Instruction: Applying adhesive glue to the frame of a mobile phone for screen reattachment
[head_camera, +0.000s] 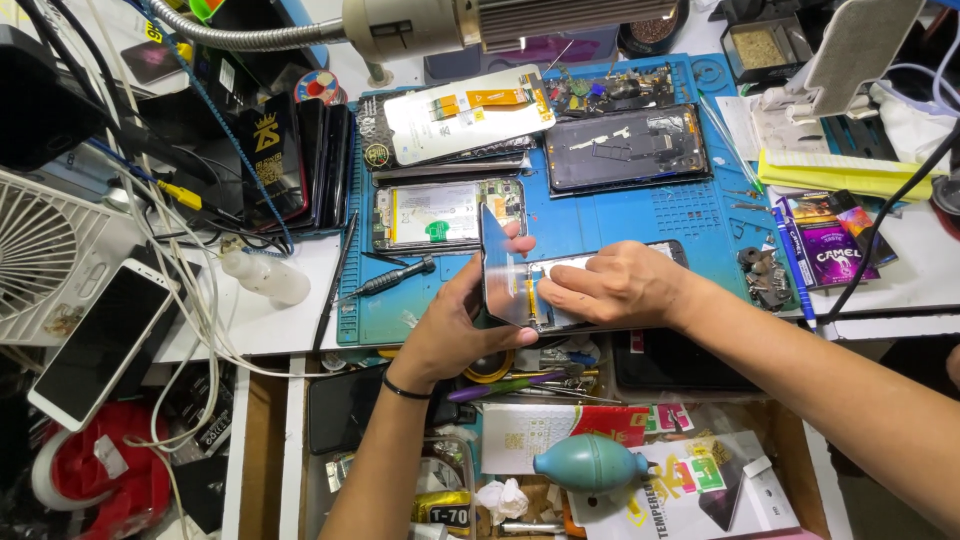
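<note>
your left hand (455, 325) pinches the thin glossy dark phone screen panel (497, 262), tilted upright | your right hand (610, 287) presses flat on the opened phone body (560, 268) | both on the blue rubber work mat (640, 215)

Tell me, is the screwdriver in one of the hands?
No, the screwdriver lies on the blue mat, left of the left hand, which holds a screen panel.

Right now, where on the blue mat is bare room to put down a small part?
The blue mat is bare in a strip between the dark open phone above and the right hand below. A smaller bare patch lies at its lower left corner, under the screwdriver. The upper left is crowded with stacked phones.
</note>
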